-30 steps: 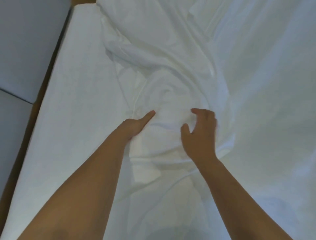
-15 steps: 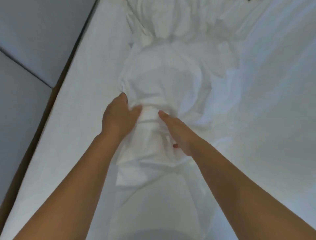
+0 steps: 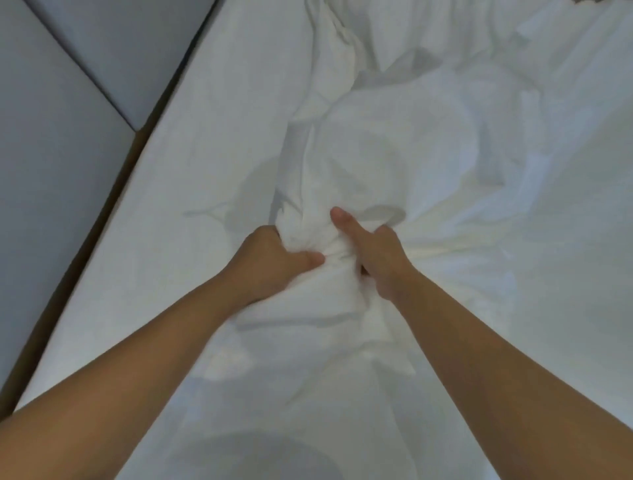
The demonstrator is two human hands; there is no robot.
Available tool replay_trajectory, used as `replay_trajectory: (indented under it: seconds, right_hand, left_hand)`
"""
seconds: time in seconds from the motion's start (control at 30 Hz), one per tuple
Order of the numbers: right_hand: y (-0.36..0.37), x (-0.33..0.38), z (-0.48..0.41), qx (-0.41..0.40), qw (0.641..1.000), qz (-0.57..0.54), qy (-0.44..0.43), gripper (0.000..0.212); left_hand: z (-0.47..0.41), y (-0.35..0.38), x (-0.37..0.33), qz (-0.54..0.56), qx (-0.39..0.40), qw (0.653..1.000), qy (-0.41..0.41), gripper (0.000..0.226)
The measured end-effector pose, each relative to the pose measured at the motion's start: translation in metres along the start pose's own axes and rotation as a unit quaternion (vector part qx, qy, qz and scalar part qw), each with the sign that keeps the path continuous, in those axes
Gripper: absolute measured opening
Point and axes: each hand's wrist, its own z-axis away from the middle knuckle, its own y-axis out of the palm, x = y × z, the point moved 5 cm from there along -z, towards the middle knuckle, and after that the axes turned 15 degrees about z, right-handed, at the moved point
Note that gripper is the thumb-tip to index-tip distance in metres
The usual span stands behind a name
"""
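Left hand (image 3: pixel 270 263) and right hand (image 3: pixel 376 260) — fingers (image 3: pixel 385 236) curled tight — clutch the bunched sheet (image 3: pixel 308 205).

Bunched white sheet (image 3: pixel 370 164); rumpled on bed

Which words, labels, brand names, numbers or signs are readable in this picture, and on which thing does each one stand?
None: no text can be read anywhere.
The white sheet, bunched and gripped by the left hand and the right hand, is plain, with no tag or print showing.
The grey panels beside the bed are blank.
A small dark spot at the top edge is too small to tell.
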Motion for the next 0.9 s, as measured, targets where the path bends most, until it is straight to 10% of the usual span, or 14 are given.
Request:
replay_trajectory:
  seconds: [0.23, 0.37, 0.57, 0.7, 0.8, 0.9]
  right_hand:
    - [0.114, 0.138, 0.003, 0.032, 0.992, -0.032, -0.119, 0.042]
    - [0.191, 0.108, -0.016, -0.004, 0.987, 0.135, -0.092, 0.041]
    - [0.198, 0.006, -0.020, -0.049, 0.972, 0.211, -0.090, 0.044]
    - [0.183, -0.020, 0.009, -0.017, 0.875, 0.431, -0.221, 0.062]
    - [0.177, -0.021, 0.019, -0.056, 0.785, 0.543, -0.294, 0.024]
    - [0.181, -0.010, 0.024, -0.091, 0.781, 0.524, -0.328, 0.017]
  left_hand:
    - [0.054, -0.188, -0.037, 0.148, -0.119, 0.980, 0.054, 0.024]
    - [0.026, -0.219, 0.047, -0.003, -0.221, 0.975, -0.016, 0.016]
    - [-0.013, -0.173, 0.147, -0.044, -0.193, 0.976, -0.087, 0.087]
    - [0.029, -0.198, 0.165, 0.104, -0.098, 0.973, -0.179, 0.079]
    - [0.063, -0.195, 0.178, 0.170, -0.021, 0.954, -0.246, 0.053]
    - [0.056, -0.192, 0.169, 0.128, -0.154, 0.971, -0.133, 0.023]
